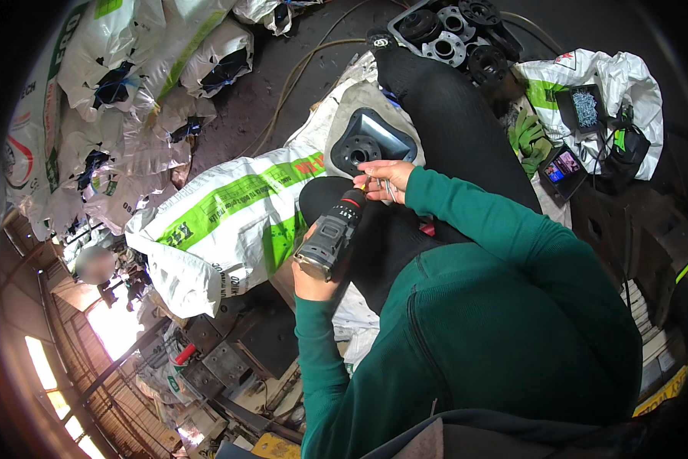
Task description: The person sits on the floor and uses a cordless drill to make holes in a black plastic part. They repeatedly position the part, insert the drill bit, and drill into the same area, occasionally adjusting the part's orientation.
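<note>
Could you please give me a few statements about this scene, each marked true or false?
1. The left hand holds the drill. True.
2. The right hand wears a green glove. False: it is bare, with thin metal pieces in its fingers; the green gloves lie off to the right.
3. The box of small fasteners is by the white bag on the right. True.
4. The small screen near the gloves is dark. False: it is lit.
5. Round parts with holes are heaped near the top of the picture. True.
6. The sleeves are red. False: they are green.
</note>
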Tool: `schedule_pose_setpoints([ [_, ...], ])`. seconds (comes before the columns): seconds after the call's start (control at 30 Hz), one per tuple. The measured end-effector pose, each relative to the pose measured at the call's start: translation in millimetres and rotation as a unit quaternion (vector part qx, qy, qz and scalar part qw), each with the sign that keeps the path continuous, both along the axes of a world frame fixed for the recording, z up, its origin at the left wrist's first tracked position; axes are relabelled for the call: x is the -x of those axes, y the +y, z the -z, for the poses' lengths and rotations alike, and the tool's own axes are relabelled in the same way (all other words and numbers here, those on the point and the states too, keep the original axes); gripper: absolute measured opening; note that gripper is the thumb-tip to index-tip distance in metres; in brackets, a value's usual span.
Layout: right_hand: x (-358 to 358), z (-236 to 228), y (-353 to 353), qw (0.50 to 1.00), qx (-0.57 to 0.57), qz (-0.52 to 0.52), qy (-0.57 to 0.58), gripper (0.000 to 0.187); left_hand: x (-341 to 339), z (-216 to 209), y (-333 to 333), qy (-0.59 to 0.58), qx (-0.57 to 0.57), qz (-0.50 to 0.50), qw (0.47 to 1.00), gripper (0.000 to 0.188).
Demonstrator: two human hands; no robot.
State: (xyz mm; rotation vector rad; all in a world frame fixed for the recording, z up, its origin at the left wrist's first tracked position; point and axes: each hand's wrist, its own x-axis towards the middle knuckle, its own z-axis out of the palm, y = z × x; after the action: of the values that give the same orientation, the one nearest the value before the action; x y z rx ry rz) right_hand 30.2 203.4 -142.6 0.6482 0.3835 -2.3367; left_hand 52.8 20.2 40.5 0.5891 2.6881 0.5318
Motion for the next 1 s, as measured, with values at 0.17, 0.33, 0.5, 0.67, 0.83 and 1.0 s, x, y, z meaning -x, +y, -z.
schedule_pose_setpoints([
  [0.17, 2, 31, -9, 0.959, -0.247, 0.112, -0.082, 0.021, 15, 0, -16, -0.058, -0.066, -0.058, 0.994, 0.038],
  [0.33, 20, 62, -23, 0.891, -0.422, 0.157, -0.061, 0.026, 26, 23, -30, -0.086, -0.03, -0.121, 0.989, 0.038],
  [0.5, 22, 72, -32, 0.86, -0.501, 0.086, -0.054, 0.04, 37, 41, -32, -0.13, 0.004, -0.154, 0.979, 0.045],
  [0.67, 24, 71, -34, 0.878, -0.47, 0.08, -0.039, 0.037, 48, 50, -26, -0.109, 0.017, -0.12, 0.987, 0.045],
  [0.83, 23, 69, -34, 0.878, -0.467, 0.091, -0.042, 0.033, 64, 52, -19, -0.136, 0.052, -0.07, 0.987, 0.039],
  [1.0, 26, 66, -39, 0.883, -0.452, 0.106, -0.065, 0.032, 66, 49, -10, -0.168, 0.069, -0.101, 0.978, 0.04],
])
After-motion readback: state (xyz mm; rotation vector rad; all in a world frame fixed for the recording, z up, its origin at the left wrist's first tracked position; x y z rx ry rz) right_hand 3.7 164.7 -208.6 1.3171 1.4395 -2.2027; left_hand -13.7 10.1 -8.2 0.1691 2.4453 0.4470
